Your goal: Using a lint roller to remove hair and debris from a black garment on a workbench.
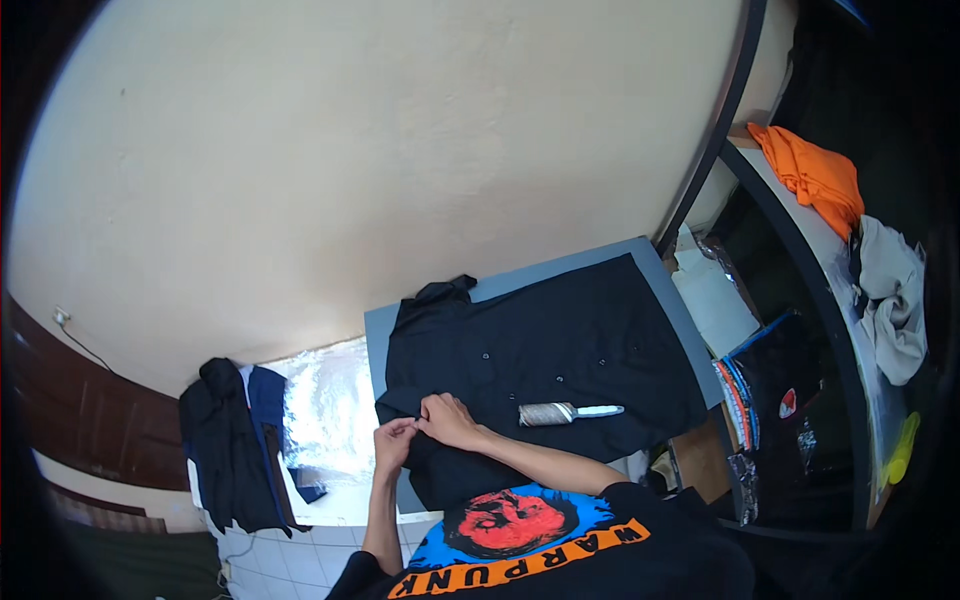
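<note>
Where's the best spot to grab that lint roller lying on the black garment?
Probably the lint roller's slim pale handle, coming from the right: it points right, opposite the thicker cylindrical head, and nothing covers it.

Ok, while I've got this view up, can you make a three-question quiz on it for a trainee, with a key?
1. What colour is the board under the dark shirt?
A) red
B) grey
C) green

2. True or false: the fingers of the left hand and the right hand come close together near the shirt's left edge.

3. Put these in order from left to right in the picture: orange cloth, handled roller, shiny plastic sheet.

Key
1. B
2. True
3. Shiny plastic sheet, handled roller, orange cloth
</note>
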